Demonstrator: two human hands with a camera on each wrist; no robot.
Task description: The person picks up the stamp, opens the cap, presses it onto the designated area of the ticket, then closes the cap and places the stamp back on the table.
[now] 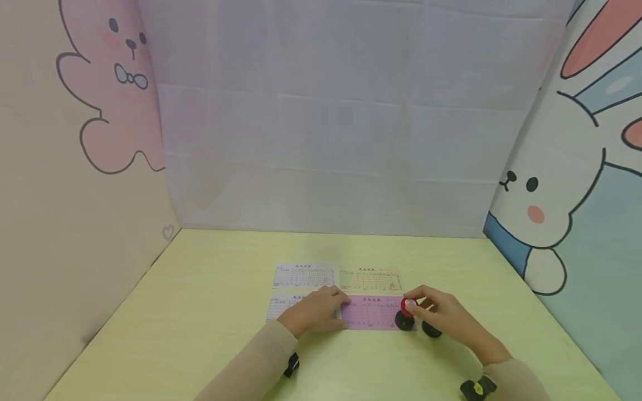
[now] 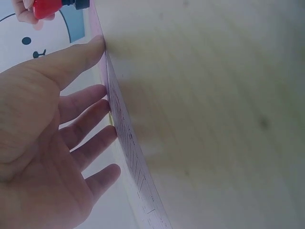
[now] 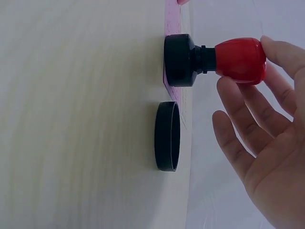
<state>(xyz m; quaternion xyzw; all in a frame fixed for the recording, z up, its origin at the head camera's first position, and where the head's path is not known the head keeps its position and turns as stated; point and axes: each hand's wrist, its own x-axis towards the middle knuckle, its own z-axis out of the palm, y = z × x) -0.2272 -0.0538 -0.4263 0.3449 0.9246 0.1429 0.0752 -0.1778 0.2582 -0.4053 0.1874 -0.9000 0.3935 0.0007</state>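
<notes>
A stamp with a red handle (image 3: 240, 61) and a round black base (image 3: 178, 60) stands on the right end of a pink printed slip (image 1: 371, 313). My right hand (image 1: 448, 316) grips the handle between thumb and fingers from above. Beside the stamp, a round black cap (image 3: 167, 137) lies on the table with its open side up. My left hand (image 1: 317, 311) rests its spread fingertips at the left end of the pink slip and covers part of a white slip (image 1: 281, 305). In the left wrist view its fingers (image 2: 88, 114) are only slightly bent.
Behind these lie another white printed slip (image 1: 303, 276) and a yellowish slip (image 1: 371, 279), forming two rows with the front pair. The pale yellow table (image 1: 215, 278) meets a white cloth backdrop (image 1: 326, 139). Walls with cartoon animals (image 1: 551, 195) stand at both sides.
</notes>
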